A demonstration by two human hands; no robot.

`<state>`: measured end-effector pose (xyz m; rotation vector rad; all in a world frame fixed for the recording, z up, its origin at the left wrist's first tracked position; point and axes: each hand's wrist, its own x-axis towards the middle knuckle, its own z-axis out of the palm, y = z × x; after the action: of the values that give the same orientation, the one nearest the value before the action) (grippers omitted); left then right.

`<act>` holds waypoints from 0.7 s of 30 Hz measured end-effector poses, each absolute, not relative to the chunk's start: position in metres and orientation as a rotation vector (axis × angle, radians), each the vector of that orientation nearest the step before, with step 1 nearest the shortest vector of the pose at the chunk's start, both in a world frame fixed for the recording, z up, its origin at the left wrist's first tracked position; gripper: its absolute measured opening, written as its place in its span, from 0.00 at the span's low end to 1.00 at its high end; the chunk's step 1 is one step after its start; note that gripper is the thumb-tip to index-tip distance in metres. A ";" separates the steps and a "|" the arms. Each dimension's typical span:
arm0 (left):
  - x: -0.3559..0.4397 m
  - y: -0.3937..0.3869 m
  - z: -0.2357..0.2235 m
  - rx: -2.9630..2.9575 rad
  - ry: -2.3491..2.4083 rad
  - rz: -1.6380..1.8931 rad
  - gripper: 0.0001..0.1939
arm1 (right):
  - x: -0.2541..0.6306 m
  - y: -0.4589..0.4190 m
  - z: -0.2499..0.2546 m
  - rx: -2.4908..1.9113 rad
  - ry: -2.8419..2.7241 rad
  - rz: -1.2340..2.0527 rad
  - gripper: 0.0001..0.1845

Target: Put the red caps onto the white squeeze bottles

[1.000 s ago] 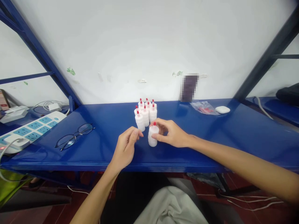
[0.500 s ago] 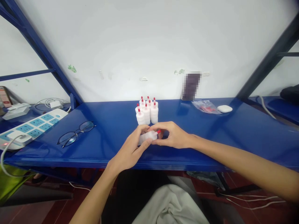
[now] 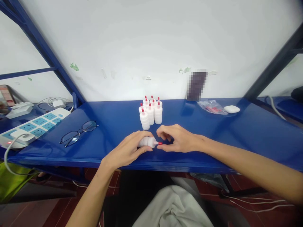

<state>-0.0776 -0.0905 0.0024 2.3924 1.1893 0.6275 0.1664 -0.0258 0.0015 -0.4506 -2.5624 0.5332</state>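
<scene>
A white squeeze bottle (image 3: pixel 147 142) with a red-capped nozzle lies sideways in my left hand (image 3: pixel 127 150), low over the front part of the blue table. The fingers and thumb wrap round its body, and the red tip (image 3: pixel 160 143) points right. My right hand (image 3: pixel 178 138) hovers at that tip, fingers curled and parted from the thumb, with nothing gripped. The thumb's end is close to the tip; whether they touch I cannot tell. Just beyond my hands stands a cluster of several similar upright bottles (image 3: pixel 151 114), each with a red tip.
Eyeglasses (image 3: pixel 79 134) lie left on the blue table (image 3: pixel 113 115), beside a power strip (image 3: pixel 39 124) with a plugged-in charger. At the back right are a clear bag of red pieces (image 3: pixel 211 107), a white rounded case (image 3: pixel 231 109) and a blurred dark object (image 3: pixel 197 86) against the wall.
My right hand has loosened from around the bottle's nozzle end and moved slightly right. The bottle, still in my left hand, has tipped lower, its red tip now in plain view.
</scene>
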 end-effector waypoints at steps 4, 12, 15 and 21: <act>-0.075 -0.091 0.002 2.445 1.192 0.671 0.13 | 0.166 -0.027 0.001 -0.273 -2.590 0.382 0.08; -0.066 -0.099 0.006 2.517 1.309 0.505 0.16 | 0.170 -0.028 0.000 -0.233 -2.619 0.243 0.13; -0.064 -0.097 0.003 2.541 1.333 0.482 0.18 | 0.168 -0.029 0.004 -0.258 -2.627 0.358 0.13; -0.061 -0.091 -0.002 2.677 1.354 0.566 0.17 | 0.163 -0.030 0.015 -0.359 -2.579 0.812 0.14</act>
<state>-0.0615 -0.0913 -0.0018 2.6775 1.3543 0.5663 0.1628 -0.0301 0.0148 -0.3586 -2.5791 0.8116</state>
